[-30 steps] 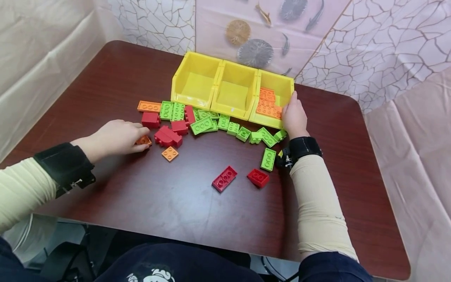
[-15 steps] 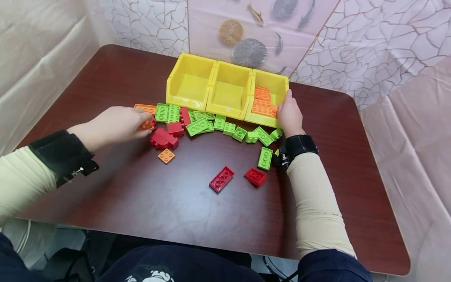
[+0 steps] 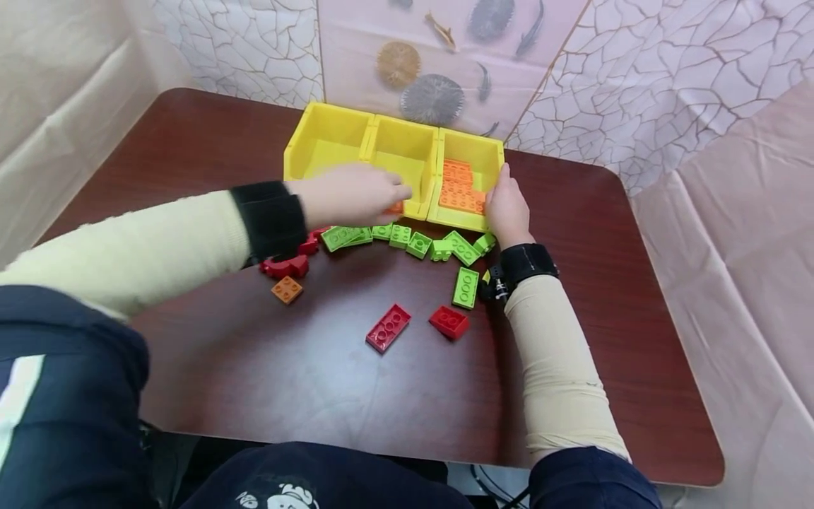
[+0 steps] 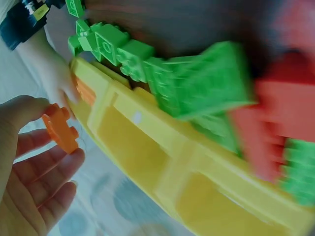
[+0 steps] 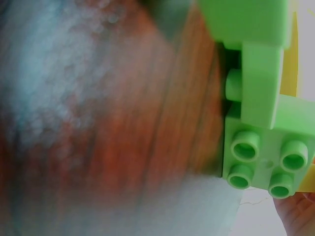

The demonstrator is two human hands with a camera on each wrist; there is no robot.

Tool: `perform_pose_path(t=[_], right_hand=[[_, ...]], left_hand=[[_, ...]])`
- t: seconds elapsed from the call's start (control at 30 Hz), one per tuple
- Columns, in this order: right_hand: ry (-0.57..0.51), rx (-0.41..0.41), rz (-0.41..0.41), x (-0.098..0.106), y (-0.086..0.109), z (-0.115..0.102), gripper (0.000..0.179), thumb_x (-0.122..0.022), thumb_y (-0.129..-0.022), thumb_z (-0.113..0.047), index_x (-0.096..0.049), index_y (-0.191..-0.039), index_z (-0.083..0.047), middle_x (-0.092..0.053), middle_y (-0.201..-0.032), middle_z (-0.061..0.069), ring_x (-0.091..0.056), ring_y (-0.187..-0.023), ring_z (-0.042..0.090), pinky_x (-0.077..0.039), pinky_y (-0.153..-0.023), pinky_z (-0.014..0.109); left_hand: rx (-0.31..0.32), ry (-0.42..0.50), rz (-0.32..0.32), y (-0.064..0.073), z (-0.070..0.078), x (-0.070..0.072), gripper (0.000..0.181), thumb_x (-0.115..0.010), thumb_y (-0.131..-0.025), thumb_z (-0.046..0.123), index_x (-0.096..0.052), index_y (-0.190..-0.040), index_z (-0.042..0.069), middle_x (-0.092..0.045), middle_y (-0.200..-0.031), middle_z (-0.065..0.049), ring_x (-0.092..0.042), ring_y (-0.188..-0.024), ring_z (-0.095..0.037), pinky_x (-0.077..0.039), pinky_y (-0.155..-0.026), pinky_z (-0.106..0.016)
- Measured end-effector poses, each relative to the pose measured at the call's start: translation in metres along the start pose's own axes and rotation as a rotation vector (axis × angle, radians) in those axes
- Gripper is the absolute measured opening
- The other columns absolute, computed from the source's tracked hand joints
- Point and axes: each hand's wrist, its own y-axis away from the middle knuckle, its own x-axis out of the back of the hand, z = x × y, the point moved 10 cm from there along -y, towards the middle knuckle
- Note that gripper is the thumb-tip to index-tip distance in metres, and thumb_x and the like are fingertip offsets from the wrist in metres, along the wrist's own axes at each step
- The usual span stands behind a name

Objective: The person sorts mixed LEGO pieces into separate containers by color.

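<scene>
In the head view my left hand (image 3: 352, 194) is over the middle section of the yellow storage bin (image 3: 439, 170). Its thumb and fingertips pinch a small orange toy brick (image 4: 61, 129), whose studs show in the left wrist view. My right hand (image 3: 507, 208) holds the bin's right side wall at the front, its fingers partly hidden. Several orange bricks (image 3: 459, 187) lie in the right section. Along the bin's front runs a row of green bricks (image 3: 420, 244), with red bricks (image 3: 286, 267) at its left end, partly hidden by my left arm.
A loose orange brick (image 3: 287, 290) lies left on the brown table (image 3: 305, 382). Two red bricks, one long (image 3: 388, 327) and one tilted (image 3: 449, 322), lie nearer me. A green brick (image 3: 466, 288) is beside my right wrist. A patterned cloth (image 3: 420, 63) hangs behind the bin.
My left hand has lifted the orange brick from the left of the red bricks and carried it right, over the bin. My right hand stays at the bin's right side.
</scene>
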Motion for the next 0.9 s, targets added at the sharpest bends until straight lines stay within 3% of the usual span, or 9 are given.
perform_pose_path(t=[0.1, 0.2, 0.4, 0.63, 0.77, 0.9], right_hand=[[0.003, -0.005, -0.002, 0.0, -0.001, 0.004, 0.059, -0.029, -0.1, -0.021, 0.001, -0.15, -0.009, -0.036, -0.141, 0.021, -0.043, -0.121, 0.034, -0.037, -0.095, 0.047], [0.008, -0.014, -0.003, 0.0, -0.002, 0.008, 0.059, -0.03, -0.1, -0.021, 0.0, -0.15, -0.009, -0.037, -0.14, 0.02, -0.044, -0.12, 0.034, -0.037, -0.095, 0.047], [0.01, -0.017, 0.004, 0.0, -0.001, 0.008, 0.06, -0.033, -0.1, -0.02, -0.003, -0.15, -0.008, -0.04, -0.138, 0.02, -0.047, -0.115, 0.033, -0.039, -0.093, 0.046], [0.009, -0.008, 0.011, 0.002, 0.0, 0.006, 0.059, -0.032, -0.1, -0.021, -0.004, -0.15, -0.01, -0.041, -0.137, 0.018, -0.049, -0.114, 0.032, -0.041, -0.091, 0.045], [0.003, -0.015, 0.016, 0.003, 0.0, 0.006, 0.058, -0.032, -0.101, -0.022, -0.004, -0.151, -0.011, -0.041, -0.137, 0.017, -0.048, -0.115, 0.03, -0.041, -0.092, 0.043], [0.0, -0.018, 0.021, 0.005, 0.0, 0.006, 0.058, -0.031, -0.101, -0.021, -0.005, -0.151, -0.011, -0.042, -0.137, 0.016, -0.049, -0.113, 0.029, -0.041, -0.091, 0.042]], left_hand=[[-0.039, -0.012, -0.033, -0.04, 0.01, -0.005, 0.018, -0.054, -0.091, 0.02, -0.056, -0.101, 0.005, -0.058, -0.087, -0.008, -0.058, -0.077, -0.025, -0.048, -0.069, -0.038], [-0.05, -0.048, -0.029, -0.075, 0.01, -0.008, 0.021, -0.052, -0.09, 0.019, -0.056, -0.105, 0.004, -0.06, -0.091, -0.009, -0.059, -0.079, -0.026, -0.048, -0.069, -0.04], [0.026, -0.076, -0.032, -0.126, -0.012, -0.015, 0.025, -0.046, -0.093, 0.015, -0.055, -0.114, 0.004, -0.059, -0.103, -0.012, -0.058, -0.093, -0.029, -0.048, -0.077, -0.045], [0.12, -0.094, -0.09, -0.164, -0.045, -0.035, 0.026, -0.038, -0.096, 0.007, -0.051, -0.118, 0.003, -0.058, -0.111, -0.018, -0.055, -0.104, -0.035, -0.043, -0.086, -0.05], [0.199, -0.078, -0.155, -0.177, -0.065, -0.049, 0.031, -0.035, -0.098, 0.007, -0.046, -0.127, 0.004, -0.054, -0.123, -0.019, -0.05, -0.114, -0.036, -0.038, -0.093, -0.052], [0.246, -0.057, -0.187, -0.188, -0.076, -0.059, 0.032, -0.032, -0.099, 0.006, -0.046, -0.127, 0.005, -0.054, -0.126, -0.018, -0.048, -0.117, -0.033, -0.033, -0.096, -0.051]])
